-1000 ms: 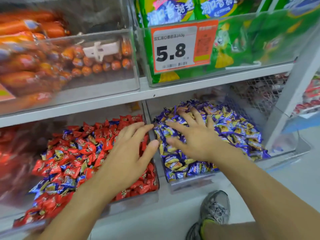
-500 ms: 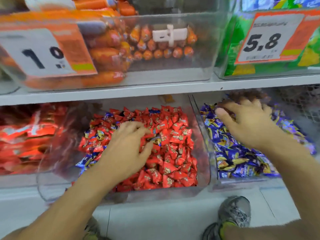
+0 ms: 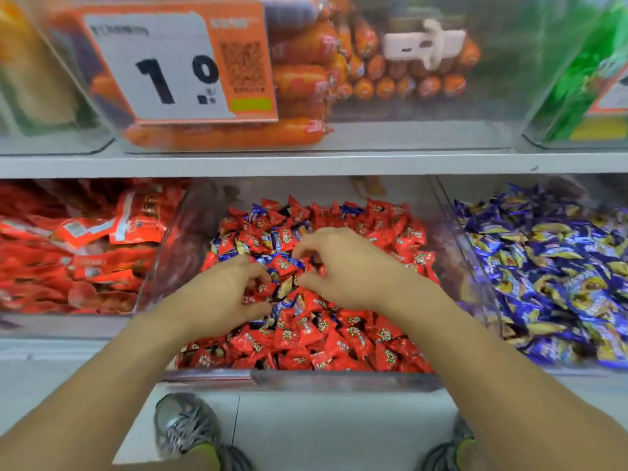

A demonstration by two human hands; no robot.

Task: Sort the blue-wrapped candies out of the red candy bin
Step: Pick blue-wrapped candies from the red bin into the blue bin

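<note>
- Both hands in the red candy bin (image 3: 339, 380): left hand (image 3: 221, 294) & right hand (image 3: 343, 266), fingers curled, picking at blue-wrapped candies (image 3: 282, 260) mid-pile; actual grip unclear.
- Blue candy bin (image 3: 475, 266) just right of it, prob. their destination.

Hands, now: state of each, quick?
Left hand: fingers curled into the candies in the red candy bin; a grip cannot be told.
Right hand: fingers curled down among the candies; whether it pinches one cannot be told.
</note>
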